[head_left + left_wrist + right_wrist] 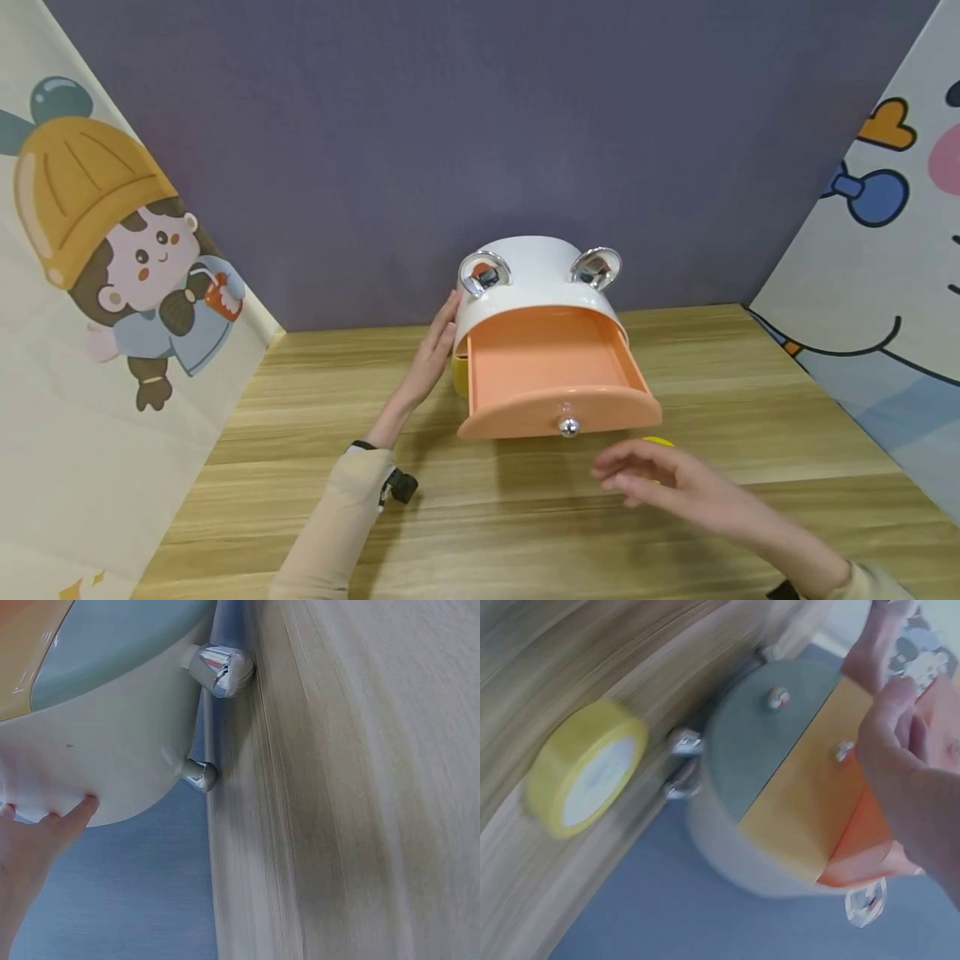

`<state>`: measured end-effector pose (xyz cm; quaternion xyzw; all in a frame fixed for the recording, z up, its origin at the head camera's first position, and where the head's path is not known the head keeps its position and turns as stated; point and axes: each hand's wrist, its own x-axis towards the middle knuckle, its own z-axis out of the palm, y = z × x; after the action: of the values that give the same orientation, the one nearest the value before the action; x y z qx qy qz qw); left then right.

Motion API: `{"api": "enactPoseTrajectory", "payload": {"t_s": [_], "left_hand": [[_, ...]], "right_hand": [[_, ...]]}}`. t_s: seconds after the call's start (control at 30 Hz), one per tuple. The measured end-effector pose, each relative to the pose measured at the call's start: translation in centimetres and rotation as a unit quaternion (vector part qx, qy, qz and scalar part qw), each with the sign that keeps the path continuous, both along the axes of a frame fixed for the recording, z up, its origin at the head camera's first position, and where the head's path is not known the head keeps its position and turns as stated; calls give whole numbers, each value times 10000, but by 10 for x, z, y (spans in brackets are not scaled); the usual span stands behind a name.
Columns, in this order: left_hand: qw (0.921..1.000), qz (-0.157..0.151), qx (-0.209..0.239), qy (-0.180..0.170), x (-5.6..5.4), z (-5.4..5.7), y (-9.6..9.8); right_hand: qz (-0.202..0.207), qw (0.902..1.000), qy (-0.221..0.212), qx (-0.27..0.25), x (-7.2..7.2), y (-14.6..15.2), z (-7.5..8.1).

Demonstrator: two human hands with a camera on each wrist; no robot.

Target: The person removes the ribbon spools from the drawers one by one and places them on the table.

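A small white rounded cabinet (532,271) with shiny silver ears stands on the table against the back wall. Its peach top drawer (551,346) is pulled far out, with nothing inside, and carries a round silver knob (569,427). Below it, the right wrist view shows a yellow-orange drawer (799,802) and a grey-green drawer (754,735), both closed. My left hand (431,358) rests with its fingers against the cabinet's left side. In front of the drawer's right end, my right hand (678,487) hovers above the table, fingers loosely bent and holding nothing.
A yellow roll of tape (551,769) lies on the wooden table (247,467), mostly hidden behind my right hand in the head view. A dark wall (375,167) rises behind the cabinet. Cartoon-printed panels stand at the left (45,417) and right (840,275).
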<state>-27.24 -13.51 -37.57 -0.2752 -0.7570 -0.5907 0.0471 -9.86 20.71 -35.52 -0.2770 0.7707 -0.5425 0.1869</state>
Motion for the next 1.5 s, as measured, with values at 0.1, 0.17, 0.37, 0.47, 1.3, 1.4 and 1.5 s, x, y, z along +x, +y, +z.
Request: {"api": "enactPoseTrajectory", "payload": {"t_s": [0.1,0.17,0.37,0.47,1.3,1.4,1.5], "left_hand": [[10000,-9,-27,-16,6,6,0],[10000,-4,-18,-13,7,7,0],[10000,1,25,-56,7,7,0],[10000,-13,9,-56,7,7,-1],[10000,-47,-46,-33,6,4,-2],[10000,-69,-9,-29,5,2,-3],[9999,-41,14,101,-4,-9,-4]], "right_hand": [[-31,9982,-530,-268,1,-10,6],[-111,9944,-922,-508,1,-15,10],[370,9704,-1781,-1589,-3,-29,11],[523,9584,-2064,-1900,-5,-36,10],[169,9370,-2420,-2513,-11,-56,20],[159,9384,-2372,-2508,-12,-57,20],[138,9392,-2354,-2496,-13,-58,21]]}}
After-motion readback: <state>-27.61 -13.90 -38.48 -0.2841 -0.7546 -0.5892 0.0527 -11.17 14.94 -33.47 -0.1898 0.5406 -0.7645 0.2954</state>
